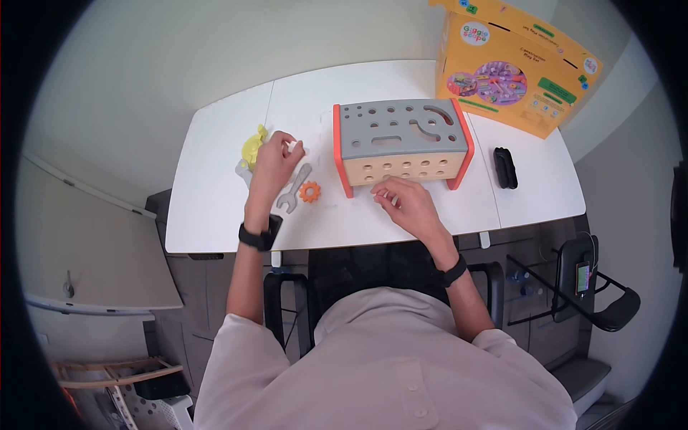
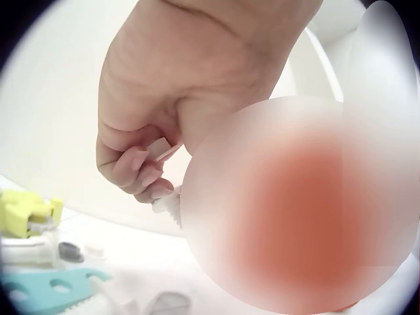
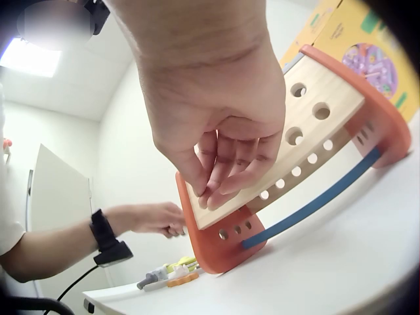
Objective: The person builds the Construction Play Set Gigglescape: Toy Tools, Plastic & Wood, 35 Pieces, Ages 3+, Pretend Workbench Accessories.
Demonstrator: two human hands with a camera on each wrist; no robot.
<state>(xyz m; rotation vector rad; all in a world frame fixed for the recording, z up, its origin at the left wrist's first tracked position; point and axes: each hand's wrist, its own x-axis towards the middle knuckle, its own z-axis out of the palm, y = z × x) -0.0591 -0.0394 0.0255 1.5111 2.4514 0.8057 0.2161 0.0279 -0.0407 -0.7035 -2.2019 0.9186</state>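
My left hand [image 1: 276, 161] is over the left side of the table and grips a small white ridged plastic piece [image 2: 172, 205], mostly hidden by the curled fingers. Under and around this hand lie a grey wrench [image 1: 292, 190], an orange gear [image 1: 309, 191] and a yellow toy part [image 1: 252, 147]. My right hand [image 1: 408, 206] hovers at the front of a toy workbench [image 1: 398, 132] with a grey holed top, wooden holed front and red sides. Its fingers are loosely bent with the tips together, and nothing shows between them in the right wrist view.
A yellow construction play set box [image 1: 516, 72] stands at the back right. To the workbench's right lies a black case [image 1: 505, 168]. A light blue holed piece [image 2: 52, 289] is low in the left wrist view. The table's front edge runs close below both hands.
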